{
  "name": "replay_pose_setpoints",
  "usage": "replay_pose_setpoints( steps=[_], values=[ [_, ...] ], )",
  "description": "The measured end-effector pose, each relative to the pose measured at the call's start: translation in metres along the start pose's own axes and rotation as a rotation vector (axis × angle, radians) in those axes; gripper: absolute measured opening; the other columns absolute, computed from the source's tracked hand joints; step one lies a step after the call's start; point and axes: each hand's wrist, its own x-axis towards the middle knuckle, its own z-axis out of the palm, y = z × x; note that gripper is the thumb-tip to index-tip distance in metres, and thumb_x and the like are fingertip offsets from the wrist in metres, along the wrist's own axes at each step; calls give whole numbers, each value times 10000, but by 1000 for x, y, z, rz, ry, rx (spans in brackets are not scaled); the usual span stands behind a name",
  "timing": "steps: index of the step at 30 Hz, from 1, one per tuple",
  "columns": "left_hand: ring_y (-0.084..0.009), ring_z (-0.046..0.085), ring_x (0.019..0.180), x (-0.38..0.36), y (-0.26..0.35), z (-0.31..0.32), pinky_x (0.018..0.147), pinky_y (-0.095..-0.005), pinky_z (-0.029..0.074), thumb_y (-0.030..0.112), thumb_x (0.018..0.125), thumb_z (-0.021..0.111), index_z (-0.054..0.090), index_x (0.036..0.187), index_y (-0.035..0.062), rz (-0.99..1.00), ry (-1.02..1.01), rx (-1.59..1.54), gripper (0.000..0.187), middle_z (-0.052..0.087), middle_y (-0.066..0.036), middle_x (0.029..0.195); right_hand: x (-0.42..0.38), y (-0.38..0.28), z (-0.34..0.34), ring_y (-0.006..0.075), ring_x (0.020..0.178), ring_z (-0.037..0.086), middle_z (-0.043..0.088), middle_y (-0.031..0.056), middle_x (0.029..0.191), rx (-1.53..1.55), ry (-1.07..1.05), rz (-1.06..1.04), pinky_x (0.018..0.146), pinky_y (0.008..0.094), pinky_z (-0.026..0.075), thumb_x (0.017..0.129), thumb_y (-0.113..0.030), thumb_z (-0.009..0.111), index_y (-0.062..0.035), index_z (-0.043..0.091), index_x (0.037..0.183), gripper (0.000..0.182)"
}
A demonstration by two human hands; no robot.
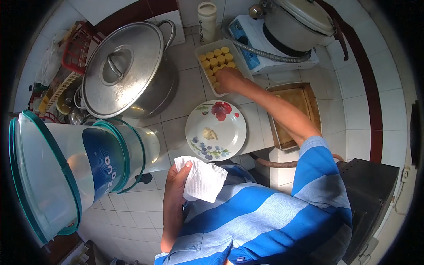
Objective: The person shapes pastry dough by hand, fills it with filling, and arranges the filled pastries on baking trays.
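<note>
My left hand [176, 182] pinches a white paper towel [205, 180], with the thumb on top, below the plate's near edge. A white plate [201, 115] with red and blue flowers bears a small pale, crumpled lump [210, 134]. Over the near end of a clear plastic container [234, 51], my right hand [230, 80] is curled downward among short yellow cylinders [216, 61] standing in rows. Its fingertips are hidden, so what they hold cannot be made out.
A large lidded steel pot [128, 70] stands left of the plate. Clear buckets [70, 163] with teal rims are at the left. A metal pan [304, 104] lies under my right forearm. Behind are a white bottle [206, 22] and a pressure cooker [298, 22] on a stove [260, 55].
</note>
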Motion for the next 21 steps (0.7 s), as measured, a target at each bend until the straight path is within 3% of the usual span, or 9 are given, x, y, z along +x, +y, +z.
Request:
replay_pose_setpoints(
  steps=[2, 4, 7, 9, 12, 16, 19, 21],
  values=[
    [-166, 721, 796, 1, 0, 0, 700, -294, 589, 163, 999, 554, 621, 1104, -10, -6, -11, -12, 213, 717, -115, 949, -11, 11, -14, 355, 822, 702, 706, 209, 842, 13, 38, 2, 742, 433, 551, 688, -247, 745, -17, 726, 870, 294],
    [-174, 725, 804, 1, 2, 2, 705, -298, 594, 159, 1000, 547, 622, 1104, -12, -7, -2, -6, 214, 719, -120, 952, -32, 36, -31, 334, 763, 690, 692, 200, 798, 189, 241, -5, 708, 415, 536, 693, -305, 765, -7, 715, 880, 355],
    [-188, 730, 818, 4, 4, 3, 716, -303, 599, 158, 1001, 535, 621, 1105, -21, -8, -22, 13, 225, 721, -134, 960, -85, 75, -59, 312, 729, 668, 686, 182, 785, 315, 356, 101, 687, 401, 517, 695, -340, 783, 4, 708, 895, 405],
    [-223, 722, 848, 7, 3, 1, 720, -334, 597, 182, 992, 536, 590, 1145, -24, -35, -58, 51, 263, 696, -153, 993, -120, 105, -61, 368, 818, 689, 700, 218, 827, 425, 393, 311, 747, 425, 533, 677, -378, 816, -9, 709, 896, 443],
    [-271, 714, 903, 13, 2, 0, 733, -381, 602, 200, 990, 534, 548, 1208, -31, -58, -107, 98, 318, 669, -184, 1050, -162, 152, -30, 368, 802, 683, 695, 209, 805, 365, 438, 423, 748, 433, 526, 689, -387, 815, -8, 705, 906, 450],
    [-293, 712, 939, 18, -1, 0, 778, -404, 608, 174, 1002, 521, 518, 1261, -37, -46, -129, 75, 335, 662, -197, 1091, -194, 212, 37, 366, 835, 683, 704, 208, 850, 295, 421, 553, 756, 429, 522, 703, -403, 806, -23, 706, 920, 448],
    [-276, 716, 920, 18, 3, 9, 758, -389, 607, 177, 998, 530, 538, 1238, -34, -31, -158, 67, 319, 670, -187, 1073, -198, 228, 71, 302, 743, 659, 681, 180, 783, 242, 328, 652, 674, 395, 503, 721, -350, 805, 13, 686, 889, 417],
    [-215, 733, 812, 17, 5, 16, 714, -324, 603, 158, 1005, 528, 610, 1106, -52, -25, -129, 64, 246, 718, -165, 965, -197, 234, 82, 295, 758, 670, 680, 172, 781, 315, 158, 686, 678, 386, 505, 713, -368, 812, 6, 689, 893, 433]
  ],
)
